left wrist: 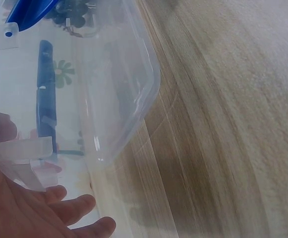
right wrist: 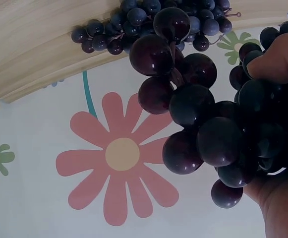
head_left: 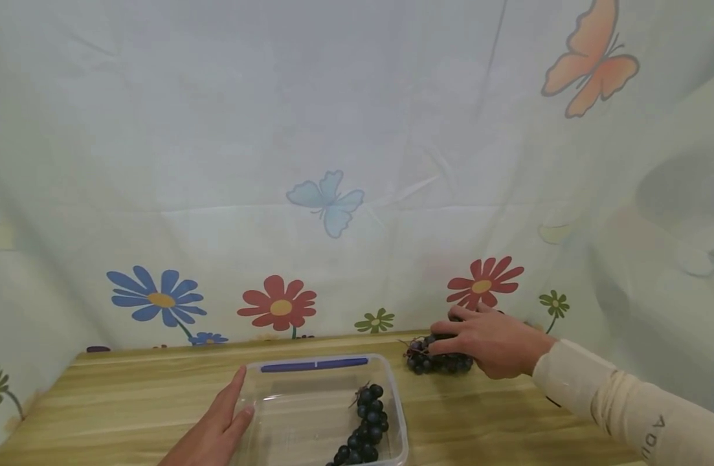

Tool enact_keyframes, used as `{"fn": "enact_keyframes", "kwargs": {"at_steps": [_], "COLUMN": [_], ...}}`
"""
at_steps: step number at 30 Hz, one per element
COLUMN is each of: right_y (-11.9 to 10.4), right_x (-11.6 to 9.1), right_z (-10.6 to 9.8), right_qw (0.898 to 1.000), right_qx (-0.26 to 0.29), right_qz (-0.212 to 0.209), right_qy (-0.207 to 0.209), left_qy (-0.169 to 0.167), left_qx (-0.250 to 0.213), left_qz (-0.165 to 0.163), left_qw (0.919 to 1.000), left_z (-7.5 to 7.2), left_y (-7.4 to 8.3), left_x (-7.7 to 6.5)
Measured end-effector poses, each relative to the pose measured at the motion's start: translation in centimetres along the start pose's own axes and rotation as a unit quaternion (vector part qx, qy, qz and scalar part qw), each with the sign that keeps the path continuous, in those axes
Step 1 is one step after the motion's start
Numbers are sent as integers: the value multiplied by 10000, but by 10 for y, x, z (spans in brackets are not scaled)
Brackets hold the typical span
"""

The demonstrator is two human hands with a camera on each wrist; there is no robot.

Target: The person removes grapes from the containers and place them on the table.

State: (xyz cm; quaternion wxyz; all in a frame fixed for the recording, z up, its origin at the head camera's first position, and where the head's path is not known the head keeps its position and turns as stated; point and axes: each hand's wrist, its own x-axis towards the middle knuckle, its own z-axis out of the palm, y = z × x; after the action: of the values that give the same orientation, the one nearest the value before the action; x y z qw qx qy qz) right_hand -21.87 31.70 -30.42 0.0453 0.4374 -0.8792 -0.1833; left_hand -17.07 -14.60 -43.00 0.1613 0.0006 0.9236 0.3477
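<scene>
A clear plastic box with blue clips stands at the front of the table, with a bunch of dark grapes along its right side. My left hand lies at the box's left wall, fingers extended outside and the thumb near the rim. Toward the back right, my right hand grips a second grape bunch, thumb and fingers around it; the palm hides part of it. More dark grapes lie on the table just beneath that hand.
The wood-grain tabletop ends at the back against a pale cloth printed with flowers and butterflies. The same cloth hangs at both sides.
</scene>
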Motion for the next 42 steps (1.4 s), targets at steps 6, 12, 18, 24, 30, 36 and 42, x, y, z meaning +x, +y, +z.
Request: {"fn": "enact_keyframes", "kwargs": {"at_steps": [6, 12, 18, 24, 30, 36, 42], "right_y": [0, 1, 3, 4, 7, 9, 9], "right_x": [-1, -1, -3, -4, -7, -11, -11], "right_z": [2, 3, 5, 5, 7, 9, 8], "right_qw": [10000, 10000, 9996, 9996, 9994, 9996, 9998], "right_qx": [-24, -60, -227, -223, -288, -166, -36], "right_qz": [-23, 5, -28, -35, -35, 25, 77], "right_qy": [64, 67, 167, 188, 199, 220, 153], "left_qy": [12, 24, 18, -30, -8, 4, 35], "left_qx": [27, 1, -30, -41, -26, 26, 77], "left_qz": [-49, -64, -4, -37, 0, 31, 24], "left_qw": [10000, 10000, 10000, 10000, 10000, 10000, 10000], "left_z": [1, 1, 1, 1, 1, 2, 1], "left_y": [-1, 0, 1, 0, 0, 1, 1], "left_x": [-1, -1, -1, 0, 1, 1, 2]}}
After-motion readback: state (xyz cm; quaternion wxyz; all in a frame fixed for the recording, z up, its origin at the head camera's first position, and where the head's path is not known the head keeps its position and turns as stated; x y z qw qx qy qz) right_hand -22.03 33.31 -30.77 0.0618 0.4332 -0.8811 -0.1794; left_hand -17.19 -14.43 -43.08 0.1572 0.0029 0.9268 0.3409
